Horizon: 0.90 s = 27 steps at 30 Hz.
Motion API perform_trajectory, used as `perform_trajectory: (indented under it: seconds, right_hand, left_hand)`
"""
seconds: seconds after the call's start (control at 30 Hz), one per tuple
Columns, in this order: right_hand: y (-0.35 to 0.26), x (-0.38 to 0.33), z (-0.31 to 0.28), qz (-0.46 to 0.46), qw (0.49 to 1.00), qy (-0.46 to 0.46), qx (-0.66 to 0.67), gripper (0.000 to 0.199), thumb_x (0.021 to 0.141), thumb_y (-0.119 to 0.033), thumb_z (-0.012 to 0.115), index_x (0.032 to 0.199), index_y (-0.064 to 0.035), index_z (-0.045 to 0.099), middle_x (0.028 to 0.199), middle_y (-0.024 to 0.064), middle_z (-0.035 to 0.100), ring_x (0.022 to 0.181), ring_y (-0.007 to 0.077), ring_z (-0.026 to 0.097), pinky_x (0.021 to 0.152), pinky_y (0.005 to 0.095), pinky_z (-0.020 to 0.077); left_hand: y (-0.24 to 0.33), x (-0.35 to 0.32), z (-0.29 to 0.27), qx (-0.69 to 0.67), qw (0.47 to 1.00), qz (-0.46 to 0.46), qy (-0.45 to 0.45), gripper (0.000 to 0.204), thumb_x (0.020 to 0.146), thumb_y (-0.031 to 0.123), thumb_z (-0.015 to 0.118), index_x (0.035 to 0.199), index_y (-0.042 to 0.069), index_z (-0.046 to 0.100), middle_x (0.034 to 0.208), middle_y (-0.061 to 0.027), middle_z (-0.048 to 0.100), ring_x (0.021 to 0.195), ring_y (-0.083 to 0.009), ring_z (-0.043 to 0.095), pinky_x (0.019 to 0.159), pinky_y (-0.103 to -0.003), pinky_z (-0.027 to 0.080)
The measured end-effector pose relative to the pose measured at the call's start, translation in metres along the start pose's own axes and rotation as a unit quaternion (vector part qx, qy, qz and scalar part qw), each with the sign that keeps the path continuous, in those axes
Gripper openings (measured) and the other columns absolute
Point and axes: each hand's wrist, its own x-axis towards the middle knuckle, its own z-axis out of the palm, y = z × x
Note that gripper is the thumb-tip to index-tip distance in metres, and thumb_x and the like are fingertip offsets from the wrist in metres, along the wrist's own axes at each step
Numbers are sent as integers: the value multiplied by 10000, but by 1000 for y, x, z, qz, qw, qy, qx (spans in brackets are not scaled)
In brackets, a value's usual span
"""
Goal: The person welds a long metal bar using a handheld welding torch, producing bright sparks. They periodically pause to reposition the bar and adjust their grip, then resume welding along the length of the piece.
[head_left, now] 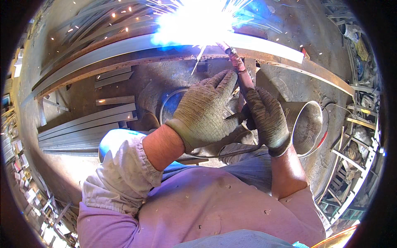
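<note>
Both my hands wear worn grey-green work gloves. My right hand (269,120) is wrapped round the handle of a welding torch (245,80), whose neck is reddish. Against the torch's left side, the fingers of my left hand (206,108) are bent together and hold it, with the thumb underneath. The torch points away from me to a glaring arc (194,22) that throws sparks. It meets a long bright steel bar (103,54), which lies along a rusty beam (285,62). The glare hides the spot being welded.
Several flat metal bars (84,131) lie on the floor at left, with short offcuts (115,100) beyond them. A metal bucket (307,128) lies tipped to the right of my hand. Metal frames (351,182) and scrap crowd the right edge. A cable (198,157) loops near my knees.
</note>
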Motion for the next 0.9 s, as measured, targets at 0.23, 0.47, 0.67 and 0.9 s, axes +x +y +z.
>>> perform_trajectory:
  seconds: [0.23, 0.47, 0.67, 0.9]
  right_hand:
    - [2, -1, 1, -6, 999, -1, 38, 368, 1230, -390, 627, 1293, -48, 746, 814, -2, 722, 657, 47, 597, 574, 264, 470]
    - [5, 3, -2, -30, 999, -10, 7, 350, 1232, -383, 626, 1268, -56, 746, 814, -9, 712, 659, 48, 593, 574, 269, 469]
    - [3, 2, -1, -23, 1000, -3, -3, 367, 1228, -394, 634, 1291, -50, 744, 819, -8, 710, 657, 53, 594, 576, 271, 472]
    - [3, 1, 0, 2, 999, 7, 32, 392, 1224, -420, 636, 1321, -57, 744, 826, 0, 721, 651, 54, 603, 572, 266, 476]
  left_hand:
    - [-1, 3, 3, -36, 999, -3, 4, 992, 817, 241, 955, 1634, -93, 501, 1484, -346, 673, 1319, -533, 686, 1128, -555, 564]
    - [1, 1, -1, -14, 1000, -17, -6, 1015, 847, 280, 934, 1660, -116, 472, 1556, -363, 634, 1383, -528, 666, 1197, -540, 535]
    - [-3, -1, 4, 9, 1000, -9, 5, 1042, 822, 263, 938, 1683, -76, 459, 1539, -349, 648, 1366, -532, 664, 1173, -551, 540]
    - [-1, 3, 4, -34, 999, -3, 3, 1021, 828, 224, 935, 1678, -79, 456, 1500, -331, 667, 1363, -521, 666, 1162, -547, 544]
